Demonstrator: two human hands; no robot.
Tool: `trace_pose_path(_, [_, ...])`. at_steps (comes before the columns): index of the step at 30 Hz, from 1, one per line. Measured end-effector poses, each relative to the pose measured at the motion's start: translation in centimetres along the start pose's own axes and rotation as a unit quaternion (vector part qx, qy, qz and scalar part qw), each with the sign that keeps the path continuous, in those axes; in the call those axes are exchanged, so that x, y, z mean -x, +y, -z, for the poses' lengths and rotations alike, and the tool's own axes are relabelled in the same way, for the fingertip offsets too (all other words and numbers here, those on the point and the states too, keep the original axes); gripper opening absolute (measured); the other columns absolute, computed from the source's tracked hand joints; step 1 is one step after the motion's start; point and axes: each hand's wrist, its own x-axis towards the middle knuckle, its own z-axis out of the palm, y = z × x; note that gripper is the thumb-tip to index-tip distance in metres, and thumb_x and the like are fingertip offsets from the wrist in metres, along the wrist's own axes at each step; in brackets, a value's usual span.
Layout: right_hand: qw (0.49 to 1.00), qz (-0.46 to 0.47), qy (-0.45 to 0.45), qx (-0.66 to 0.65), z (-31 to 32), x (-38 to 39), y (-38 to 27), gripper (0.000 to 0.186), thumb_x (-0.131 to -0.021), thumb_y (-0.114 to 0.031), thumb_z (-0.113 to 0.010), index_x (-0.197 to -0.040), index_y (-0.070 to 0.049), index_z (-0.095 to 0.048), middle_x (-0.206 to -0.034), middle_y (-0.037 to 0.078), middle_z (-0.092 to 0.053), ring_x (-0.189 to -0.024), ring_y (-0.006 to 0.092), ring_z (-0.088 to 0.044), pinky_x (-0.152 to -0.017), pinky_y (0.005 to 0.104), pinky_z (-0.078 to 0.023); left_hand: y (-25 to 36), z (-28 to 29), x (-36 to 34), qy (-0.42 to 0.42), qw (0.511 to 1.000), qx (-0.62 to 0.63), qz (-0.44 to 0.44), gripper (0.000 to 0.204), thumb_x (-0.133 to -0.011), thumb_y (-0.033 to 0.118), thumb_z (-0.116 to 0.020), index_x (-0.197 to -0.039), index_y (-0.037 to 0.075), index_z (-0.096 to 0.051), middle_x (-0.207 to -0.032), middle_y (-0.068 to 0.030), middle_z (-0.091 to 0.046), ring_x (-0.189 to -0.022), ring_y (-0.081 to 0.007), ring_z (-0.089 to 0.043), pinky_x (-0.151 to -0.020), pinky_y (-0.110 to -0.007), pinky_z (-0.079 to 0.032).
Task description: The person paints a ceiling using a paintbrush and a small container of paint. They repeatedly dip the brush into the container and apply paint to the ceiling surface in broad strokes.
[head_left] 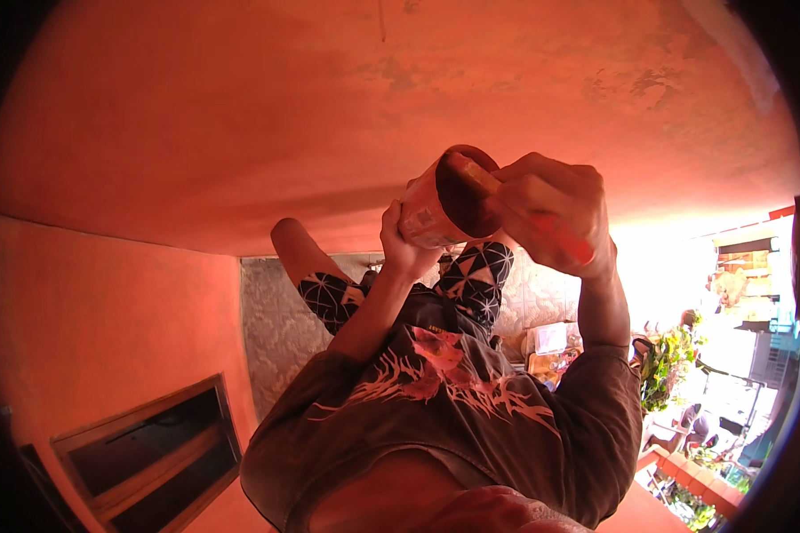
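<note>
My left hand [405, 242] is wrapped round the side of a paint can [425, 211], which is tilted with its open mouth toward the right. Inside, the can looks dark; how full it is cannot be made out. In my right hand [556, 200] is a paintbrush [473, 174], gripped with the fingers closed. Its front end reaches into the can's mouth, and the red end of its handle sticks out below my fist. The bristles are mostly hidden. Both hands are raised in front of my chest, close to an orange-red wall [329, 115].
Darker worn patches [653, 82] mark the wall's upper right. A framed window [151, 449] sits in the side wall at lower left. Below me is a patterned tile floor [280, 302]. On the right, bright daylight falls on plants [671, 360] and household things.
</note>
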Motion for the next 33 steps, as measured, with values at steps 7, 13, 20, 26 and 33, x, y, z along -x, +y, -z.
trace_pose_path(7, [0.977,0.109,-0.062,-0.175,3.4,-1.3,1.4,0.017,-0.077,-0.012,-0.08,-0.09,-0.003,-0.073,-0.089,0.014,-0.074,-0.073,0.0291,-0.072,-0.058,0.0339,-0.055,1.1,-1.1,0.2,0.041,0.998,-0.044,0.026,0.064,-0.097,0.058,-0.041,-0.143,0.014,-0.047,-0.133,-0.0054,-0.06,-0.118,-0.0267,-0.059,-0.083,-0.045,-0.052])
trace_pose_path(13, [0.953,0.128,-0.19,-0.201,3.3,-2.5,1.5,0.035,-0.088,-0.04,-0.06,-0.083,-0.006,-0.067,-0.088,0.008,-0.07,-0.078,0.0298,-0.066,-0.064,0.0403,-0.053,0.7,-0.9,0.1,0.042,0.998,-0.033,0.019,0.063,-0.098,0.053,-0.044,-0.141,0.008,-0.049,-0.133,-0.0099,-0.06,-0.121,-0.0268,-0.058,-0.096,-0.045,-0.05])
trace_pose_path(20, [0.929,0.077,-0.331,-0.143,5.2,-2.6,0.7,0.032,-0.086,-0.039,-0.059,-0.082,-0.008,-0.064,-0.071,0.01,-0.062,-0.073,0.0329,-0.064,-0.061,0.0433,-0.048,0.6,-1.2,-0.5,0.016,0.995,-0.093,0.021,0.054,-0.096,0.041,-0.051,-0.133,0.003,-0.05,-0.13,-0.0143,-0.06,-0.121,-0.0271,-0.059,-0.103,-0.042,-0.048])
trace_pose_path(26, [0.858,-0.007,-0.512,-0.037,6.2,-5.4,-0.8,0.024,-0.069,-0.025,-0.069,-0.088,-0.01,-0.064,-0.074,0.007,-0.063,-0.076,0.033,-0.063,-0.063,0.0442,-0.048,-0.5,-0.7,-0.6,0.031,0.994,-0.076,0.066,0.053,-0.095,0.041,-0.052,-0.131,0.003,-0.05,-0.13,-0.0147,-0.061,-0.12,-0.0267,-0.06,-0.102,-0.041,-0.048])
trace_pose_path(33, [0.841,-0.012,-0.536,-0.069,6.3,-9.4,-1.1,0.015,-0.068,-0.007,-0.066,-0.083,-0.007,-0.065,-0.066,0.014,-0.064,-0.068,0.038,-0.064,-0.061,0.0462,-0.048,-0.1,-1.0,-1.2,0.001,0.995,-0.051,0.086,0.052,-0.095,0.043,-0.051,-0.131,0.005,-0.054,-0.129,-0.0134,-0.062,-0.119,-0.0275,-0.061,-0.102,-0.042,-0.049])
